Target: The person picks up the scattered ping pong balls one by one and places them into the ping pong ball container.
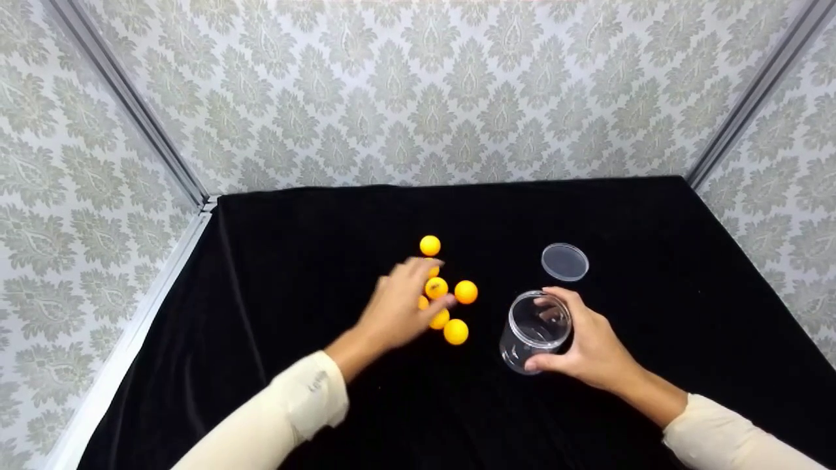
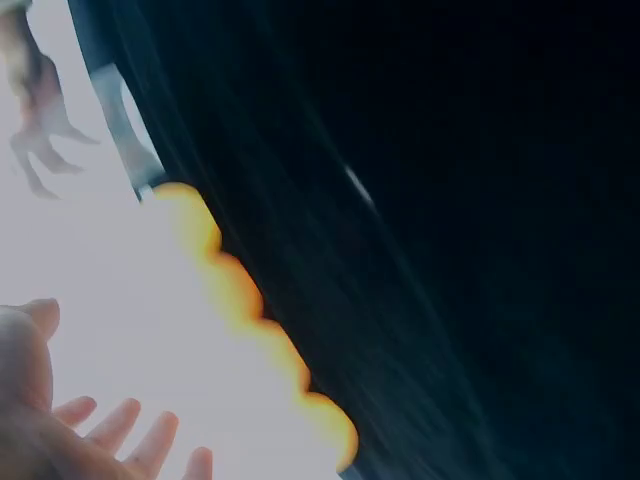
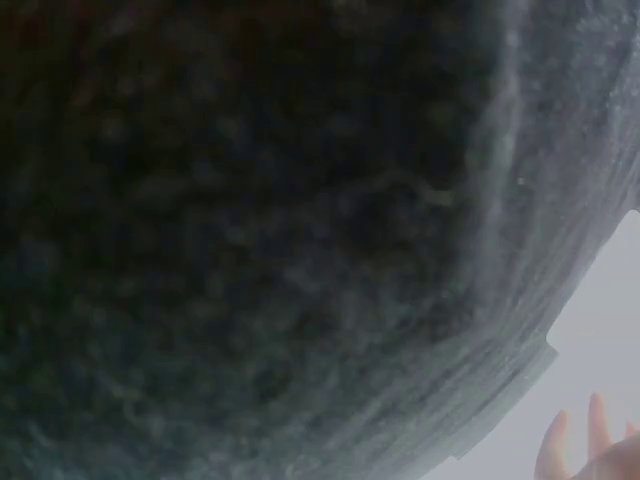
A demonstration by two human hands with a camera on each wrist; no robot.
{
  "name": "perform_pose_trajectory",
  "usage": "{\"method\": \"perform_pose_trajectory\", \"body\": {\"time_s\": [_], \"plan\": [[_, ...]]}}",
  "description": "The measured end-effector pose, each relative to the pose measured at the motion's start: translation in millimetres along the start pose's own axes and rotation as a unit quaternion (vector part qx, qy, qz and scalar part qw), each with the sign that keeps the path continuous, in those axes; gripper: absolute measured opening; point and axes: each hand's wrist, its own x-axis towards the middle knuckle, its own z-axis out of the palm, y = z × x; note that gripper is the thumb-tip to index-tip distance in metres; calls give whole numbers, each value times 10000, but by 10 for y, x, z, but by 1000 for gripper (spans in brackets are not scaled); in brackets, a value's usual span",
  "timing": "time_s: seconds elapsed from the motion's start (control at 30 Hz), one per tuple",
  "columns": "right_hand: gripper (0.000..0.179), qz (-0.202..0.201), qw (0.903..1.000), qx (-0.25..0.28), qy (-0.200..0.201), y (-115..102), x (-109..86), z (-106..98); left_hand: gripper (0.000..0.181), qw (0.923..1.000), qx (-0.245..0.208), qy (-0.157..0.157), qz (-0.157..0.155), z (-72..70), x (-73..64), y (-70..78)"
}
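Note:
Several orange balls (image 1: 466, 292), like table tennis balls, lie loosely grouped on a black cloth in the head view. Over this group reaches my left hand (image 1: 395, 307), its fingers and thumb spread and partly covering some balls; whether it touches any is unclear. The left wrist view shows the hand's fingers (image 2: 150, 440) apart with nothing between them, beside a blurred row of balls (image 2: 235, 290). To the right, my right hand (image 1: 594, 346) grips a clear, open-topped jar (image 1: 519, 352) around its side. The jar tilts slightly and no ball is visible inside.
A clear round lid (image 1: 565, 262) lies flat behind the jar. Black cloth (image 1: 313, 248) covers the table, with patterned wall panels (image 1: 431, 98) behind and at both sides. The right wrist view is mostly dark and blurred, with fingertips (image 3: 575, 445) at its lower right.

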Motion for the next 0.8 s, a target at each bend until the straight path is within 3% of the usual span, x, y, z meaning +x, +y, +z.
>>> {"method": "perform_pose_trajectory", "body": {"time_s": [0.2, 0.4, 0.6, 0.8], "plan": [[109, 73, 10000, -13, 0, 8, -16, -1, 49, 9976, 324, 171, -579, -161, 33, -428], [109, 80, 10000, -26, 14, 18, -22, 3, 49, 9946, 466, -29, -930, -217, -36, -725], [110, 71, 10000, -19, 4, 17, -17, 10, 51, 9910, 557, -304, -1176, -192, -130, -872], [110, 16, 10000, 9, 68, 12, -12, 9, 52, 9896, 639, -597, -1140, -156, -181, -872]]}}
